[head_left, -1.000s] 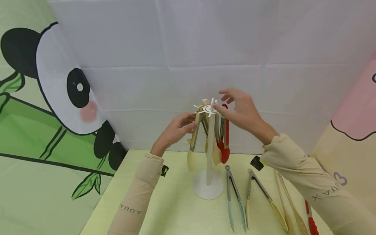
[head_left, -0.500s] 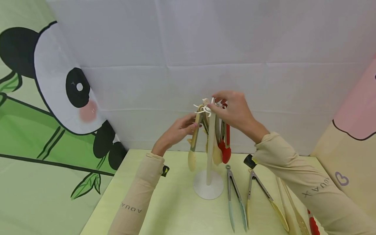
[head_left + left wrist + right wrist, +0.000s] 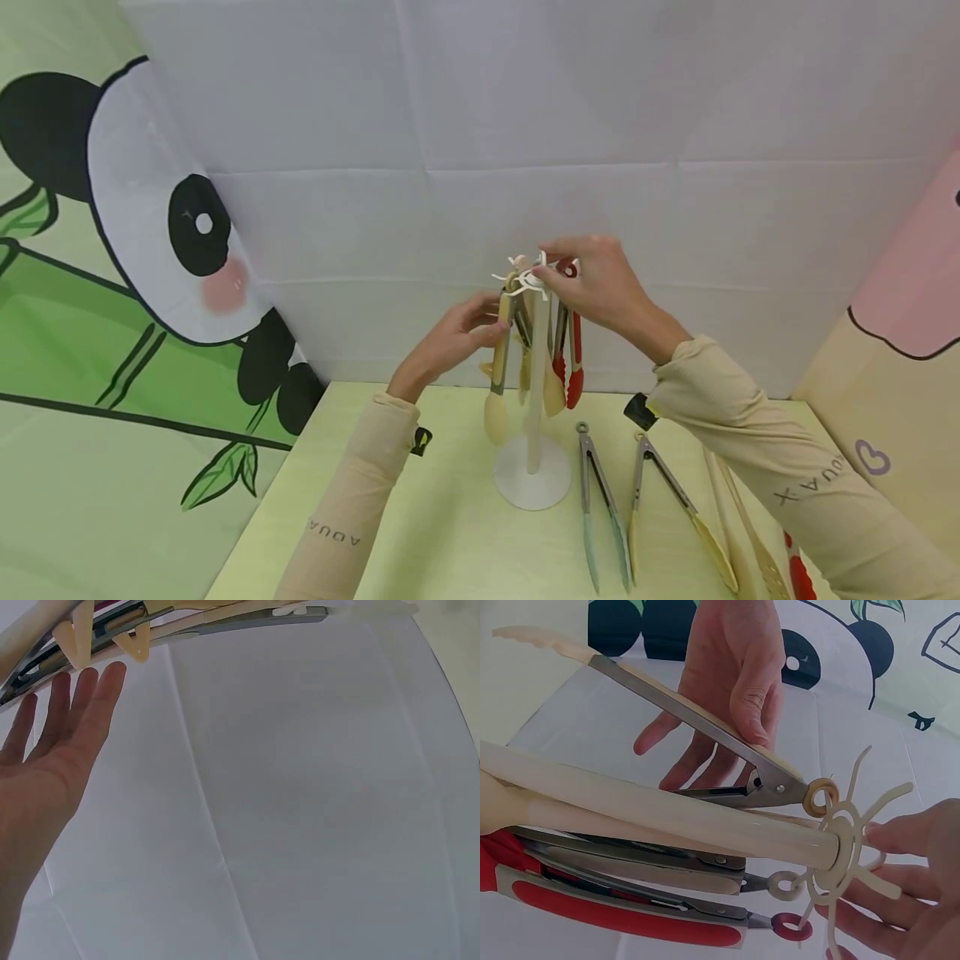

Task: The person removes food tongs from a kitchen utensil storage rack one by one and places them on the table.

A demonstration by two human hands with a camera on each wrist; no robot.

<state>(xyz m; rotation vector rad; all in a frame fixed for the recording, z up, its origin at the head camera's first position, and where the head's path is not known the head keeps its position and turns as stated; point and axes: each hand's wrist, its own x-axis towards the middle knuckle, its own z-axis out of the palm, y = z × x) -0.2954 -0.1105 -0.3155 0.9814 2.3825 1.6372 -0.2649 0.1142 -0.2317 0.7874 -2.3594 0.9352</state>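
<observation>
In the head view a white utensil stand (image 3: 534, 375) with a round base and a ring of hooks stands upright on the table. Thumb and fingers of my right hand (image 3: 603, 283) pinch its top. My left hand (image 3: 453, 337) is beside the hanging cream-tipped tongs (image 3: 495, 408). In the right wrist view, its thumb rests against the handle of these tongs (image 3: 675, 705) and its fingers extend loosely behind them; the left wrist view shows the fingers (image 3: 101, 705) nearly straight. Red tongs (image 3: 622, 911) and further utensils hang from other hooks (image 3: 889, 802).
On the table (image 3: 420, 533), right of the stand's base, lie tongs with pale green tips (image 3: 588, 533), tongs with yellow tips (image 3: 712, 542), long cream utensils (image 3: 753, 533) and a red-tipped utensil (image 3: 801, 575). A white sheet (image 3: 450, 208) hangs behind.
My right hand has come in leftward and taken hold of the stand's top. The hook ring has turned slightly, shifting the hanging tongs. The left hand has barely moved.
</observation>
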